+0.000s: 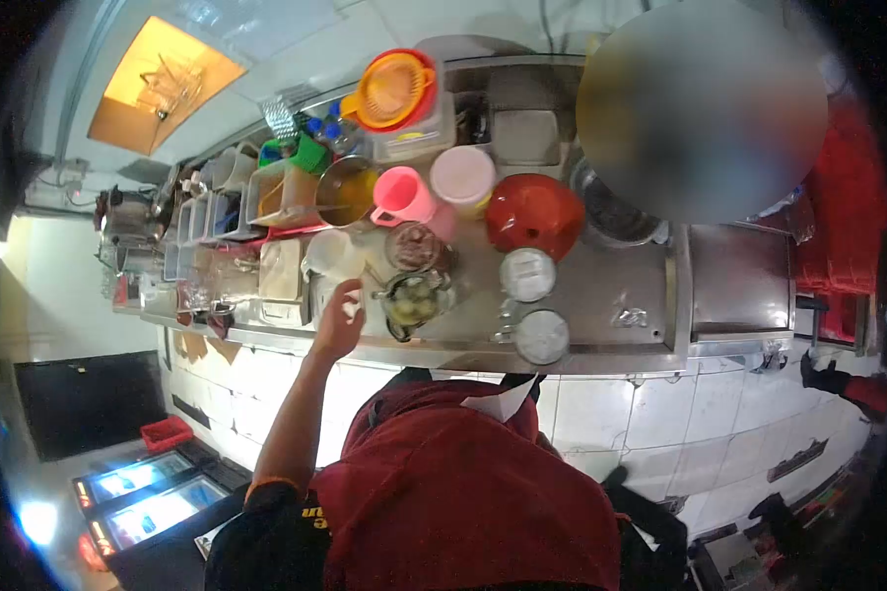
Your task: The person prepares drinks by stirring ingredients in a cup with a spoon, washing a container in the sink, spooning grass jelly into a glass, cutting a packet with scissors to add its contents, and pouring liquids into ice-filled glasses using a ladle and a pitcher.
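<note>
My left hand (339, 323) reaches over the front edge of the steel counter, its fingers curled. A small white patch shows between the fingers, too small to name. Just beyond the fingertips stands a white plastic jug (333, 254). To the right are a clear jug with round greenish pieces (411, 300) and a container of reddish contents (412, 246). Behind them stands a pink jug (402, 194). Two round containers with pale lids, one farther back (528, 274) and one nearer (542, 337), sit farther right. My right hand is hidden by my body.
A red bowl-like item (534, 215), a pink-lidded tub (463, 175) and a steel bowl (347, 190) stand farther back. An orange strainer (392, 89) tops stacked containers. Several bins line the left. A blurred disc covers the upper right. A person's dark shoe (818, 372) shows at far right.
</note>
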